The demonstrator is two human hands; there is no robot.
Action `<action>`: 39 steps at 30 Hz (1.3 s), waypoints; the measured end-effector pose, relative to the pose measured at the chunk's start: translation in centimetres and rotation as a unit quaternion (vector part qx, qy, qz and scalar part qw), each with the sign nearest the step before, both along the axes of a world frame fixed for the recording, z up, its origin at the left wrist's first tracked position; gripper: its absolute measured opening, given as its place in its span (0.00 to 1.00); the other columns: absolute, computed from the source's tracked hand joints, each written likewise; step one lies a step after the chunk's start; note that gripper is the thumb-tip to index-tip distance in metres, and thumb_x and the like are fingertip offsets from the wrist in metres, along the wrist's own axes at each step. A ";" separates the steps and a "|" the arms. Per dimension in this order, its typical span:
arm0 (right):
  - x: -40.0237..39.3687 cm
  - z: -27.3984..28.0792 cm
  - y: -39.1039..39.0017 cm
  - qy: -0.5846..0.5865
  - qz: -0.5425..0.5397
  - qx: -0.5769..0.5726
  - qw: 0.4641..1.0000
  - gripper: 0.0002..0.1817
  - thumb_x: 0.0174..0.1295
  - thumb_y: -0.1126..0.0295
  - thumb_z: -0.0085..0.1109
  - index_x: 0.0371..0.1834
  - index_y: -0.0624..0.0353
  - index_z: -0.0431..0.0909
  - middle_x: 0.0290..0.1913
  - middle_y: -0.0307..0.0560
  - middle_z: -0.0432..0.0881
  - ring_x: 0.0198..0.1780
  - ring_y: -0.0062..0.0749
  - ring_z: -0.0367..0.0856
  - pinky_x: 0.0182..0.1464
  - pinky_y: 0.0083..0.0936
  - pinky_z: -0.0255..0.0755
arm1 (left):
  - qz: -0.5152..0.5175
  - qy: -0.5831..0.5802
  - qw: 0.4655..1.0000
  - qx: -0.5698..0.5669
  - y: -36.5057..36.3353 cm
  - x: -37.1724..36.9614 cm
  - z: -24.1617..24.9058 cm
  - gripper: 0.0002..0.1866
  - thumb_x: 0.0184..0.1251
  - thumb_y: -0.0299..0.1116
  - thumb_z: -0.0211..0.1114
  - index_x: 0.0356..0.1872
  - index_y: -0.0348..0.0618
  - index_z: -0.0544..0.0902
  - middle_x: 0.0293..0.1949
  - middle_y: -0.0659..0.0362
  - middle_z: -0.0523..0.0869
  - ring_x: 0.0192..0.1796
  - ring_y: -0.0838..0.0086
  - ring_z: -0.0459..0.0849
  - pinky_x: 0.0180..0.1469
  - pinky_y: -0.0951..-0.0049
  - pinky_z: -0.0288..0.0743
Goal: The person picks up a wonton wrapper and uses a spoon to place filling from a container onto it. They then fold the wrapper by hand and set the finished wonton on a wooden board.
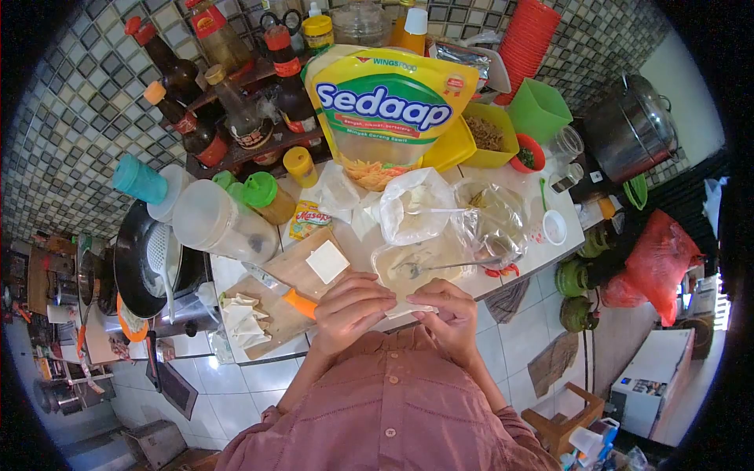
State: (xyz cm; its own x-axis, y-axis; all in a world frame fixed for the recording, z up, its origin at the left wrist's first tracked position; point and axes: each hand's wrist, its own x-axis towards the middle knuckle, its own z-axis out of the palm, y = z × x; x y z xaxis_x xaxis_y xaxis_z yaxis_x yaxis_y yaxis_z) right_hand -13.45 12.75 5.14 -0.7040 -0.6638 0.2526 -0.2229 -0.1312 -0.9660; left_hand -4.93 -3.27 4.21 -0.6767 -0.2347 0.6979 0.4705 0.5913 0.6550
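Note:
My left hand (pixel 349 308) and my right hand (pixel 449 314) meet close to my chest, both pinching a thin pale wrapper sheet (pixel 406 308) between their fingers. Just beyond them sits a clear plastic container (pixel 416 265) with a metal spoon (pixel 448 266) resting in it. On the wooden cutting board (pixel 279 302) to the left lie a stack of square white wrappers (pixel 327 261), a knife with an orange handle (pixel 301 303) and several folded white pieces (pixel 243 318).
A big yellow Sedaap oil pouch (pixel 389 110) stands at the back of the counter. Sauce bottles (pixel 236 94), a clear jug (pixel 216 224), plastic bags (pixel 487 212), a yellow tub (pixel 488 135) and a wok (pixel 141 259) crowd around. Gas cylinders (pixel 577 279) stand on the floor at right.

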 end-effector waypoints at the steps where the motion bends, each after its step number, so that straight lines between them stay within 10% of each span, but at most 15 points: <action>1: 0.0 0.0 0.0 0.000 0.000 0.000 1.000 0.13 0.46 0.80 0.63 0.37 0.60 0.83 0.33 0.43 0.80 0.32 0.22 0.76 0.33 0.16 0.69 | 0.000 0.000 1.000 0.000 0.0 0.0 0.0 0.10 0.38 0.23 0.70 0.27 0.38 0.83 0.30 0.58 0.84 0.35 0.68 0.81 0.43 0.63 0.76; 16: 0.0 0.3 -0.4 0.068 -0.017 0.041 0.997 0.11 0.47 0.77 0.64 0.36 0.60 0.83 0.34 0.44 0.80 0.34 0.25 0.78 0.35 0.18 0.72 | -0.014 -0.048 0.994 0.092 1.1 0.3 -0.2 0.09 0.41 0.19 0.68 0.28 0.35 0.83 0.30 0.55 0.84 0.35 0.67 0.83 0.42 0.67 0.77; 24: 0.3 -1.1 -0.6 -0.261 -0.111 0.032 0.959 0.09 0.57 0.72 0.58 0.25 0.68 0.76 0.23 0.37 0.74 0.24 0.14 0.65 0.26 0.14 0.58 | -0.022 -0.238 0.923 0.300 2.6 0.0 -0.8 0.13 0.49 0.23 0.69 0.38 0.35 0.79 0.31 0.56 0.85 0.35 0.76 0.84 0.39 0.78 0.75; 39: 0.4 -0.9 -1.3 -0.313 -0.112 0.012 0.943 0.07 0.59 0.73 0.56 0.28 0.67 0.78 0.27 0.42 0.80 0.24 0.16 0.66 0.27 0.13 0.59 | 0.000 -0.292 0.901 0.321 2.1 -0.1 -0.6 0.10 0.56 0.18 0.62 0.40 0.27 0.78 0.35 0.53 0.84 0.39 0.74 0.83 0.42 0.79 0.76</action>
